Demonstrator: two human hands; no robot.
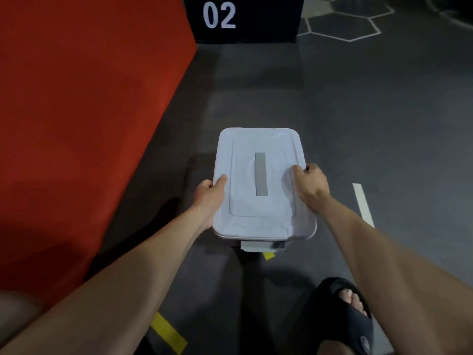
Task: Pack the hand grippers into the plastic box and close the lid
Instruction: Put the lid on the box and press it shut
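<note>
Head view only. White rectangular plastic box (263,226) is held at frame centre above the dark grey floor (358,111), with the white lid (258,180) sitting on top; a grey strip handle (261,174) runs along the lid's middle. The box is gripped on both long sides: left hand (208,194) at 9 o'clock of the lid, thumb laid over the lid edge, other fingers hidden underneath; right hand (311,183) at 3 o'clock, fingers curled over the rim. A grey-and-white latch tab (263,245) is seen at the 6 o'clock end, below the rim; whether it is engaged cannot be told.

Handling, as judged: shell looks stiff but thin, smooth and likely slippery; probably light, with contents unseen through the opaque lid. Rim under both long sides is the safest hold; the strip handle should be trusted only once the latches are confirmed shut. Lid looks seated, task judged near its end.

Surroundings: red block (76,111) at 9 to 11 o'clock, black "02" sign (243,19) at 12 o'clock, black slide sandal (340,316) at 5 o'clock, yellow tape (169,334) at 7 o'clock.
</note>
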